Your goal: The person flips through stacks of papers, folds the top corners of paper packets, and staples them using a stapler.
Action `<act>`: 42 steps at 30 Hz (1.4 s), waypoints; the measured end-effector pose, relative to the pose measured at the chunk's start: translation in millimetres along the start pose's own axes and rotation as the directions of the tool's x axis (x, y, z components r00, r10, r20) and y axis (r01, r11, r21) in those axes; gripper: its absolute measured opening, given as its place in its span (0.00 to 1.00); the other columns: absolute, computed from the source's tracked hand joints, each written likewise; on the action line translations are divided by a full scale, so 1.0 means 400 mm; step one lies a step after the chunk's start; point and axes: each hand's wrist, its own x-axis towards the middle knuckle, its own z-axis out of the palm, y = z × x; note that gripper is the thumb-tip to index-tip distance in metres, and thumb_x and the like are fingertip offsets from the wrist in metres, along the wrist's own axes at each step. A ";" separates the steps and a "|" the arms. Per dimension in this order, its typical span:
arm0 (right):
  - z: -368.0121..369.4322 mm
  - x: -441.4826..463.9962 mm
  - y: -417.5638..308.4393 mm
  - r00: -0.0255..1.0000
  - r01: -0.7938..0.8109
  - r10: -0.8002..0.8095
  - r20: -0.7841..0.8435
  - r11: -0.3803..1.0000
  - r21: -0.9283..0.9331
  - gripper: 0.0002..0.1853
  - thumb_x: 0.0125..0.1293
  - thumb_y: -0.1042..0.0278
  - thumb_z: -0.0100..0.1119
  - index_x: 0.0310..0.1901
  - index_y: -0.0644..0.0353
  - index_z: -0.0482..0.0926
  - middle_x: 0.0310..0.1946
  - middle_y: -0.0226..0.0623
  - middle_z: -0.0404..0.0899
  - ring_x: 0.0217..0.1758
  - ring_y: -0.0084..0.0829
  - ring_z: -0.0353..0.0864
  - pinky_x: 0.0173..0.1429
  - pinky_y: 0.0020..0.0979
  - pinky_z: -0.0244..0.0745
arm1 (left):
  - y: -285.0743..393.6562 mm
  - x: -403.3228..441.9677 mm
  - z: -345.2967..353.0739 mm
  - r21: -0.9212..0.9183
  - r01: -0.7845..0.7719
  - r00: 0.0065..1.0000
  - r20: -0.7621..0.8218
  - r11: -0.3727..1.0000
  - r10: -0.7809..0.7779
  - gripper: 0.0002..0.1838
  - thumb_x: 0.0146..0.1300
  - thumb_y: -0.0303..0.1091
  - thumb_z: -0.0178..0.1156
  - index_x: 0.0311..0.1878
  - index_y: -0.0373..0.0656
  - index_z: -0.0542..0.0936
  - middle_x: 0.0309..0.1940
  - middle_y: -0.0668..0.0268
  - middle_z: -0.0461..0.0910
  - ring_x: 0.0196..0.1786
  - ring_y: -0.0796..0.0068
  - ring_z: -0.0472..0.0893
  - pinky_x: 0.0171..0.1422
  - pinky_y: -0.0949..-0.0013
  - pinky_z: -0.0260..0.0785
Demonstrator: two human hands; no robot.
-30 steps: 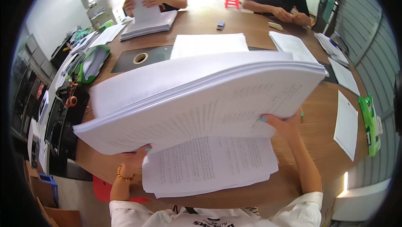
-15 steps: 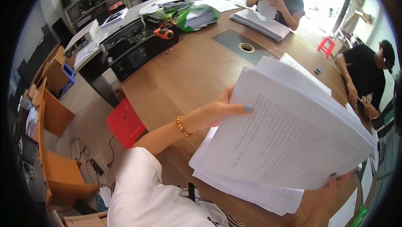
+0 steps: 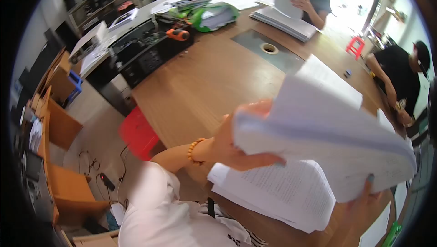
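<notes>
A thick sheaf of printed paper (image 3: 314, 124) is held up and bent between my two hands, smeared a little by motion. My left hand (image 3: 241, 144), with a beaded bracelet (image 3: 195, 151) at the wrist, grips its left edge, thumb low and fingers behind. At the lower right edge my right hand (image 3: 366, 192) clasps the same sheaf, thumb on the near face and the other fingers mostly hidden. Beneath it, a stack of printed sheets (image 3: 277, 192) lies on the wooden table (image 3: 191, 92). Another printed stack (image 3: 330, 81) shows behind the sheaf.
Across the table a person (image 3: 316, 3) holds papers above a paper stack (image 3: 282, 24). A second person (image 3: 398, 74) bends at the right edge. An opened black computer case (image 3: 145, 60), an orange-handled tool (image 3: 177, 35) and a green bag of papers (image 3: 214, 17) stand at the left.
The sheaf has lifted and tilted, folding over near its left edge and uncovering the stack below. My left hand has turned and dropped slightly; my right thumb has come onto the near face.
</notes>
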 end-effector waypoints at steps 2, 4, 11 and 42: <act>-0.054 0.038 0.120 0.971 0.203 -0.187 -0.147 0.973 0.107 0.26 0.59 0.75 0.59 0.58 0.60 0.62 0.52 0.43 0.71 0.51 0.34 0.75 0.54 0.34 0.75 | -0.011 0.014 0.002 -0.120 -0.101 0.981 0.152 0.988 0.119 0.20 0.57 0.24 0.60 0.54 0.42 0.71 0.53 0.48 0.72 0.52 0.54 0.76 0.53 0.60 0.69; -0.047 0.040 0.136 0.980 0.162 -0.142 -0.142 0.977 0.140 0.26 0.58 0.75 0.60 0.57 0.58 0.63 0.52 0.39 0.70 0.53 0.32 0.73 0.57 0.36 0.73 | -0.032 0.014 0.003 -0.164 -0.143 0.946 0.267 0.976 0.183 0.18 0.56 0.29 0.62 0.51 0.44 0.73 0.51 0.47 0.74 0.50 0.52 0.77 0.53 0.57 0.70; -0.066 0.021 0.130 0.982 0.181 -0.181 0.052 0.983 -0.010 0.22 0.58 0.77 0.59 0.53 0.63 0.64 0.49 0.38 0.70 0.52 0.29 0.72 0.55 0.32 0.71 | -0.041 -0.070 -0.013 0.248 0.297 0.953 -0.012 0.922 -0.304 0.12 0.54 0.18 0.61 0.43 0.35 0.78 0.39 0.63 0.81 0.38 0.76 0.80 0.39 0.75 0.72; 0.017 0.004 0.040 0.961 0.191 -0.176 0.214 0.980 -0.055 0.16 0.48 0.85 0.64 0.42 0.68 0.76 0.39 0.39 0.80 0.39 0.25 0.80 0.44 0.25 0.77 | -0.151 -0.192 -0.145 0.244 0.528 0.778 -0.524 0.814 -0.348 0.29 0.53 0.16 0.58 0.59 0.35 0.61 0.54 0.59 0.67 0.54 0.71 0.69 0.53 0.71 0.68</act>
